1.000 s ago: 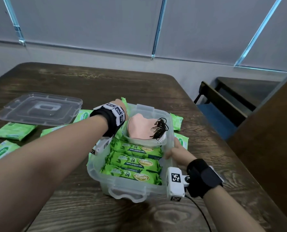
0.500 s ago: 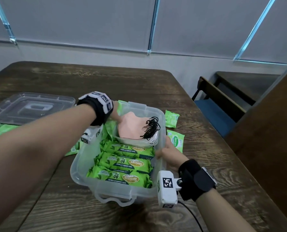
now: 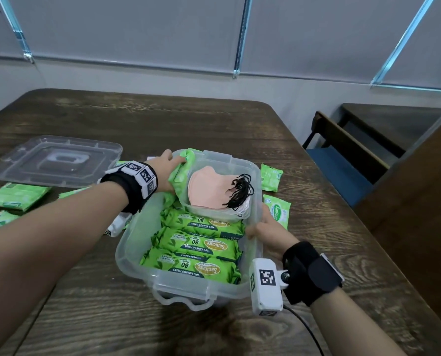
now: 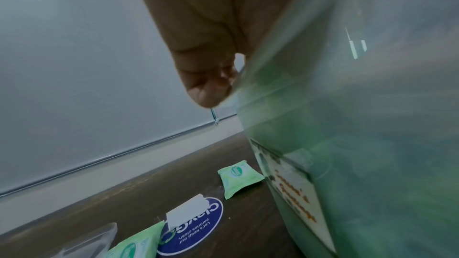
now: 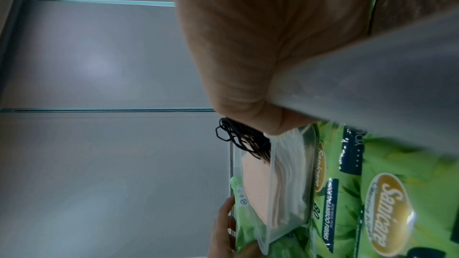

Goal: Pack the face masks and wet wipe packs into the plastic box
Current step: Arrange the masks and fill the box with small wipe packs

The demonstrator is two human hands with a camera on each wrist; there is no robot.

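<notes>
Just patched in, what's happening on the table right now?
A person is packing a clear plastic box. The left hand grips a green wet wipe pack at the box's far-left corner, tucking it beside a small tub of face masks that sits inside. The right hand holds the box's right rim. Three large wipe packs already lie inside. More small packs and the lid lie on the table.

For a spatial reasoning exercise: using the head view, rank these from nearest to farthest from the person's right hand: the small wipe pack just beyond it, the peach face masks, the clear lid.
From the right hand:
1. Small wipe pack, on the table just beyond the fingers.
2. Peach face masks, inside the box's far end.
3. Clear lid, far left on the table.
</notes>
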